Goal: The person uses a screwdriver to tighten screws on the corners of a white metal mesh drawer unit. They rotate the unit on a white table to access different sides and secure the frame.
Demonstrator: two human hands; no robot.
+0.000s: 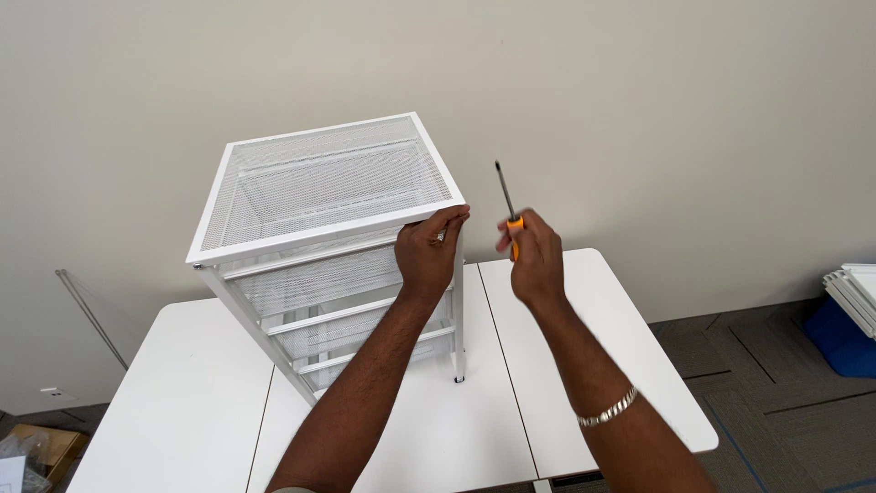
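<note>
Left hand (427, 251) grips the front right corner of a white mesh drawer frame (324, 242) standing tilted on a white table (192, 383). Right hand (531, 256), closed around the orange handle of a screwdriver (506, 201), holds it just beside that corner, shaft pointing upward. A metal bracelet (610, 408) circles the right wrist.

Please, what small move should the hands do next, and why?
Probably lower the screwdriver tip toward the front corner of the white mesh drawer unit. The left hand grips that corner, while the right hand holds the tool upright, its tip apart from the frame.
</note>
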